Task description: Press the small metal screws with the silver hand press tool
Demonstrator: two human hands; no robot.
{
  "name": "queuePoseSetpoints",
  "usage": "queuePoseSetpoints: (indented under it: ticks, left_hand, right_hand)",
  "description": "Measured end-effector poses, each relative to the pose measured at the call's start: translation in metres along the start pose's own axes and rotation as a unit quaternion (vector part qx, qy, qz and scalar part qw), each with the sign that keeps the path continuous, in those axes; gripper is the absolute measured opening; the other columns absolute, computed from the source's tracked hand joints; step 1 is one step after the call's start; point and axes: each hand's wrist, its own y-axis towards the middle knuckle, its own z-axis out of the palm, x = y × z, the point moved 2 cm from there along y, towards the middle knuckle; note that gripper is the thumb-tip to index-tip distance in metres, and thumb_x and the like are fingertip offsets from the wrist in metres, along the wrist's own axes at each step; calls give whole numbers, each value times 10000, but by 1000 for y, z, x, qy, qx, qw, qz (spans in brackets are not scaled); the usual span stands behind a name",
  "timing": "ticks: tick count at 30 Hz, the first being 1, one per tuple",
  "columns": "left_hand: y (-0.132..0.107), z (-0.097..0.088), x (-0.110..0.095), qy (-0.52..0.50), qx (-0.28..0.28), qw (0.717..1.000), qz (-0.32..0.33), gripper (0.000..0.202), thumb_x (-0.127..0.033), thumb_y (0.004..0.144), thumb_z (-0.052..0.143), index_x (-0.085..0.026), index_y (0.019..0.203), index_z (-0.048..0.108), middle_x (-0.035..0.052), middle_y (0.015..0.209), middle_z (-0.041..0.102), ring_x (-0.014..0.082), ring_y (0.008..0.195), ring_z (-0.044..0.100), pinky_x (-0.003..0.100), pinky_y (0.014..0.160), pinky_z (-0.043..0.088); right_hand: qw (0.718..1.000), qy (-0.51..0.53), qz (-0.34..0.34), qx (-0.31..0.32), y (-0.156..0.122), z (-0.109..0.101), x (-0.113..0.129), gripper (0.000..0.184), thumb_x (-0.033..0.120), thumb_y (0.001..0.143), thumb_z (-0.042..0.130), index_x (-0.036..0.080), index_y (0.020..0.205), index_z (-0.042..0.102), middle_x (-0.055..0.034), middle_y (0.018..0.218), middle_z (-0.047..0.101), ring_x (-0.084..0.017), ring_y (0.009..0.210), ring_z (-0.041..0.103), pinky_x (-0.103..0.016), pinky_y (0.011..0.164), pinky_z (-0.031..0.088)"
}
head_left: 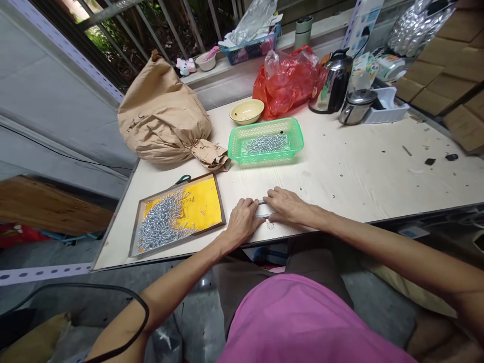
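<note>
A small flat grey-white bar lies at the table's front edge, between my two hands. My left hand is closed on its left end, fingers curled over the top. On its right end my right hand is closed in the same way. My fingers cover both ends, so its exact kind is hidden. Just below it lies a small pale round scrap. To the left, a shallow tray with a yellow lining holds many small silver metal pins. Beyond my hands, a green basket contains more silver pins.
A brown paper sack stands at the back left, with green-handled scissors near the tray. Behind the basket are a cream bowl and a red plastic bag. A kettle and metal pot stand at back right.
</note>
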Motion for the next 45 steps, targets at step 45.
queuePoseSetpoints:
  ticks: [45]
  left_hand:
    - [-84,-51,121,-176,-124,946,-241,252,-385,818,509,-192,804,671,56,769,661,194,734,593,310,704,469]
  right_hand:
    - [995,77,1,-57,13,-37,42,220,291,935,452,177,925,640,-67,912,612,-169,820,575,-254,675,387]
